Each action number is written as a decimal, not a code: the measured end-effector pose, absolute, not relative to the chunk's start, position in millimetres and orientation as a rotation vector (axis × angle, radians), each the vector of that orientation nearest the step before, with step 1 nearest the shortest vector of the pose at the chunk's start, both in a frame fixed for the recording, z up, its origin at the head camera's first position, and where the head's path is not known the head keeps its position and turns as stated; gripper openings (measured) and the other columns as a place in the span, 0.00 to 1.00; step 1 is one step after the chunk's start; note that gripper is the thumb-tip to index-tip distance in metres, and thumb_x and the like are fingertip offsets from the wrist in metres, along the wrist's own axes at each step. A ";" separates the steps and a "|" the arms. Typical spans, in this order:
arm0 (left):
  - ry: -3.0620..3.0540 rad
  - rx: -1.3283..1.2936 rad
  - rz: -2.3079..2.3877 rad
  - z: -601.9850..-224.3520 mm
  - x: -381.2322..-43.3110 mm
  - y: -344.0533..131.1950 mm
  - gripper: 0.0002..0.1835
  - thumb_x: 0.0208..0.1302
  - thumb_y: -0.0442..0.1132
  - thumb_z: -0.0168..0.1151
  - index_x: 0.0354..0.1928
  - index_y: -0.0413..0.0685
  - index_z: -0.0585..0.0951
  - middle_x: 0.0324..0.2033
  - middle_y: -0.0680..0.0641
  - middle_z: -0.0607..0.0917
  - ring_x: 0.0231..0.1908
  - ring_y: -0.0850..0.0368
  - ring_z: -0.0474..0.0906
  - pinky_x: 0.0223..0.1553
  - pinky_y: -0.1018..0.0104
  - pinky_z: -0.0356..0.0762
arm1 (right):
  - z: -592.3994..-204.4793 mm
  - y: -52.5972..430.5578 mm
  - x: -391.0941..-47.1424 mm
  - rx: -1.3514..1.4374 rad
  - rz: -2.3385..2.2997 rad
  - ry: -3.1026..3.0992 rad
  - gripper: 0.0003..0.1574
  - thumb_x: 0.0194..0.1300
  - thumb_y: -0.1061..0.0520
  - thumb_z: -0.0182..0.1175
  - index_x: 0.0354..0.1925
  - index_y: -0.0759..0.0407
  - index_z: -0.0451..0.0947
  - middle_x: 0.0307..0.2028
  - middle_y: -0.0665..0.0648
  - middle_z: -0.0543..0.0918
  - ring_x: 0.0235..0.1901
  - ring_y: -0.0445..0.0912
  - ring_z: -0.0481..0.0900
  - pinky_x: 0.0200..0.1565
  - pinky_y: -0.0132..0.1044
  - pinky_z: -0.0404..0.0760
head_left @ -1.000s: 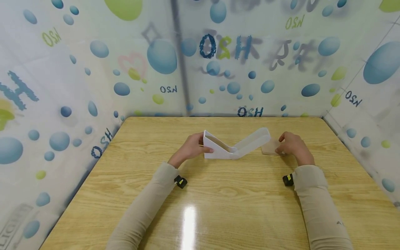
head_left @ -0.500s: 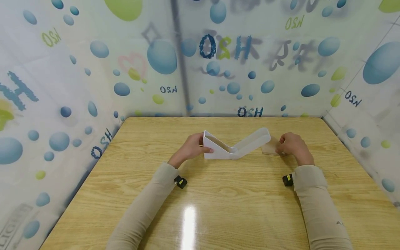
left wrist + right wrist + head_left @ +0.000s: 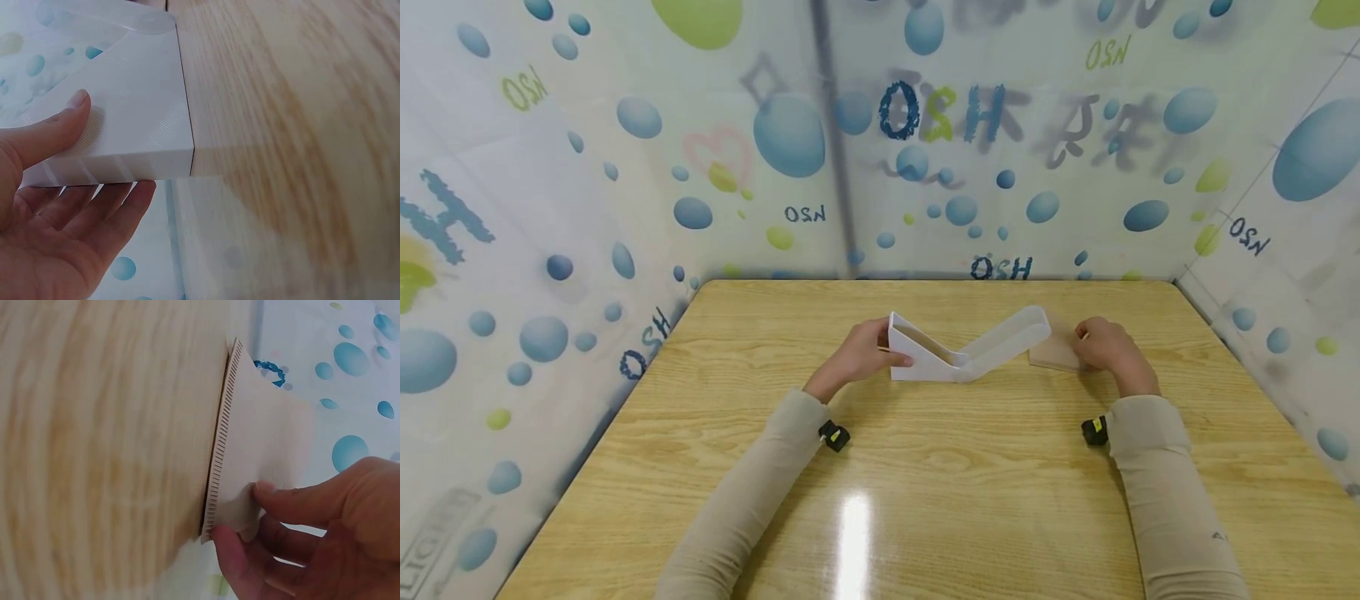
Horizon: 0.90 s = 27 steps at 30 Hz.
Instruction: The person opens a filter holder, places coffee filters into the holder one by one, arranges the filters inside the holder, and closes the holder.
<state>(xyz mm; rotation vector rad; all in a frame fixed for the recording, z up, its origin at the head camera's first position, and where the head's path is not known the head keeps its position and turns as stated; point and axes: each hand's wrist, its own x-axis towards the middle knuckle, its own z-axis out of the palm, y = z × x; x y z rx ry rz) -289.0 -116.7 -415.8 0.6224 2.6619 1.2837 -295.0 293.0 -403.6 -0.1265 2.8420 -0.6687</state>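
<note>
Toward the bench's (image 3: pixel 925 467) far edge, the left hand (image 3: pixel 861 354) is clamped on one end of the smooth, slant-sided white box (image 3: pixel 925 362), probably to steady it; its cloudy, translucent lid (image 3: pixel 1007 335) tilts up toward the right edge. Just beyond, the right hand (image 3: pixel 1105 343) pinches the thin, flat brown pad (image 3: pixel 250 437), ribbed along its border, seemingly for control.
</note>
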 end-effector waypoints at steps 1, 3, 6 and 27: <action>2.662 0.622 1.285 -415.7 -289.2 -116.7 0.24 0.62 0.36 0.75 0.59 0.44 0.80 0.52 0.43 0.88 0.49 0.48 0.87 0.50 0.56 0.84 | -402.9 292.9 -294.9 -0.121 -0.675 2.838 0.24 0.73 0.61 0.49 0.58 0.80 0.72 0.55 0.81 0.77 0.40 0.60 0.79 0.36 0.42 0.80; 2.660 0.625 1.286 -415.8 -289.5 -116.6 0.24 0.62 0.36 0.75 0.59 0.44 0.80 0.52 0.42 0.88 0.50 0.48 0.87 0.50 0.56 0.84 | -401.6 292.5 -294.3 -0.112 -0.683 2.834 0.26 0.73 0.61 0.48 0.60 0.81 0.70 0.57 0.82 0.75 0.41 0.61 0.80 0.38 0.43 0.81; 2.656 0.621 1.287 -416.1 -289.9 -116.6 0.24 0.62 0.36 0.75 0.60 0.44 0.80 0.52 0.42 0.88 0.50 0.48 0.87 0.50 0.56 0.84 | -399.0 291.4 -293.1 -0.109 -0.691 2.837 0.28 0.75 0.61 0.48 0.63 0.82 0.69 0.58 0.83 0.74 0.42 0.61 0.81 0.39 0.45 0.83; 2.666 0.627 1.284 -415.0 -289.1 -116.5 0.24 0.61 0.36 0.76 0.59 0.44 0.80 0.52 0.42 0.88 0.50 0.48 0.87 0.51 0.56 0.85 | -371.4 286.6 -285.9 -0.156 -0.672 3.027 0.25 0.74 0.59 0.51 0.60 0.77 0.76 0.56 0.79 0.79 0.52 0.73 0.78 0.54 0.66 0.77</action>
